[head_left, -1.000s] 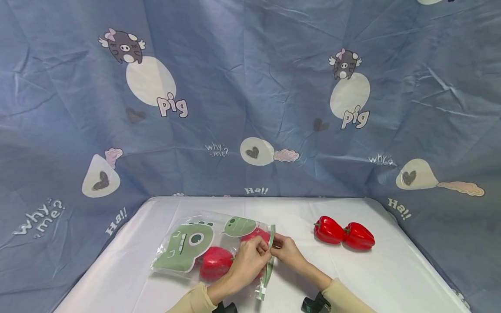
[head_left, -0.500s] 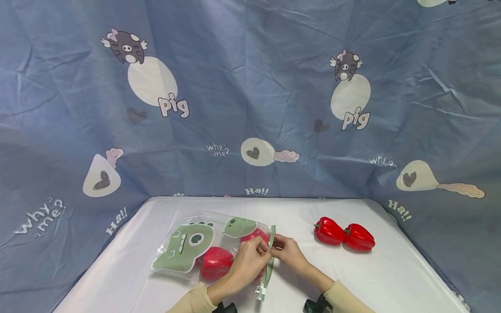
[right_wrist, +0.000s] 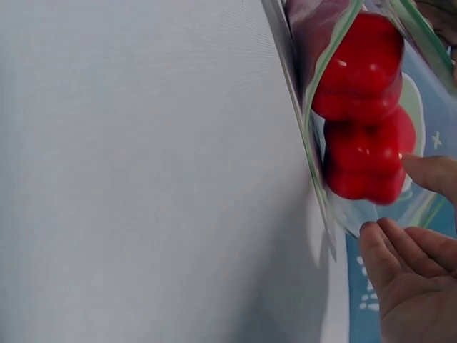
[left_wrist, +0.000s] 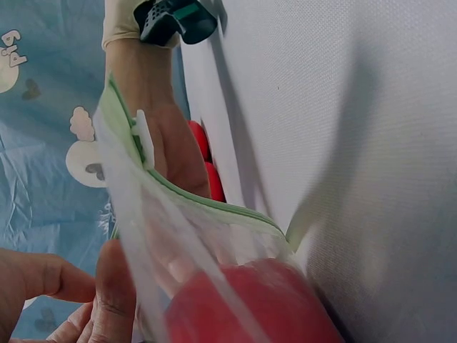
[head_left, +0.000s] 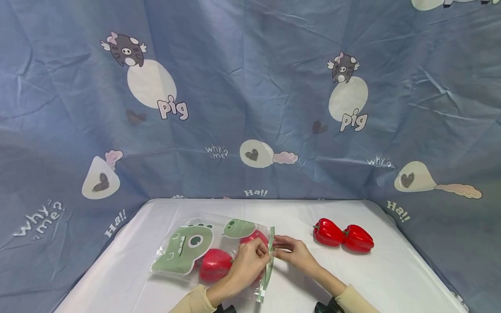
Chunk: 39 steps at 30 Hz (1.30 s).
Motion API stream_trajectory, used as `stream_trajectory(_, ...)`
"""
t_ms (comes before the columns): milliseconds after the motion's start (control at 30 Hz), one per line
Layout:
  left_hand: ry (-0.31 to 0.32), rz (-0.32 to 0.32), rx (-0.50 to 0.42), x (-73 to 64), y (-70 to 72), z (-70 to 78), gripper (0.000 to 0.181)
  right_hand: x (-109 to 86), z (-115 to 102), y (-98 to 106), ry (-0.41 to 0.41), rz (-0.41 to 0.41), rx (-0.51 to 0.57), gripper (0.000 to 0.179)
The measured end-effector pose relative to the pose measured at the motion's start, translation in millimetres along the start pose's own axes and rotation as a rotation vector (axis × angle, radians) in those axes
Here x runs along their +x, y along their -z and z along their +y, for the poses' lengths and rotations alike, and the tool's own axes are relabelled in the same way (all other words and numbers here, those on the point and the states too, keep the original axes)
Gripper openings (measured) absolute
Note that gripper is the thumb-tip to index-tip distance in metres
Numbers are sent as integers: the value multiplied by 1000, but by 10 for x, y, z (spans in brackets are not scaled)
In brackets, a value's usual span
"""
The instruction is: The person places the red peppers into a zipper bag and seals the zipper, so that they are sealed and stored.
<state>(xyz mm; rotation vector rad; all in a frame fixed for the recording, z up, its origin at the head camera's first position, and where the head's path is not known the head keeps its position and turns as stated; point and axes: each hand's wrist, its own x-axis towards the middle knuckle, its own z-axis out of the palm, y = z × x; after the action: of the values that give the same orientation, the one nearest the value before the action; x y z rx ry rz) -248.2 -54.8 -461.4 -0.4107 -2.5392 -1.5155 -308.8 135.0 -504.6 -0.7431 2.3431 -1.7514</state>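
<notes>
A clear zip bag (head_left: 184,250) with green cartoon creatures printed on it lies on the table, its mouth facing right. Inside are several red bell peppers (head_left: 215,264); the right wrist view shows two peppers (right_wrist: 360,68) through the parted mouth. My left hand (head_left: 248,261) pinches the upper side of the bag near the green zip edge (head_left: 267,276). Just right of the mouth is my right hand (head_left: 297,255), with thumb and fingers apart and nothing held between them. A white slider (left_wrist: 145,139) sits at one end of the zip.
Two more red bell peppers, one (head_left: 328,232) touching the other (head_left: 358,238), lie at the right rear of the white table (head_left: 375,278). A blue printed curtain (head_left: 211,87) hangs behind and along both sides.
My right hand has drawn back slightly to the right, and its thumb and fingers have spread from the zip edge. The left hand and bag stay in place.
</notes>
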Motion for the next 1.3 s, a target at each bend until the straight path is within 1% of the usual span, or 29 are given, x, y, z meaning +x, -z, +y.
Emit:
stream_trajectory(133, 2, -9, -13, -7, -1, -4, 7, -19, 114, 80, 10, -11, 3, 54)
stream_trajectory(233, 0, -4, -4, -9, -4, -6, 7, -62, 106, 146, 22, -20, 8, 56)
stream_trajectory(433, 8, -7, -1, -14, -5, -9, 7, -147, 96, 271, 5, -37, 53, 60)
stream_trajectory(533, 12, -5, -5, -12, -6, -10, 6, -185, 97, 327, 12, -57, 44, 61)
stream_trajectory(633, 10, -2, -5, -10, -8, -13, 6, -221, 93, 379, 39, -75, 26, 60)
stream_trajectory(767, 7, 0, 4, -12, -11, -14, 7, -267, 79, 465, 66, -80, 2, 56)
stream_trajectory(933, 2, 1, 10, -10, -6, -2, 7, -309, 48, 619, 62, -49, -23, 58)
stream_trajectory(1200, -5, 5, 46, 6, 4, 17, 6, -369, 9, 884, 102, 61, -62, 55)
stream_trajectory(1300, -3, 6, 51, 2, -1, 12, 6, -407, 8, 970, 96, 85, -56, 56)
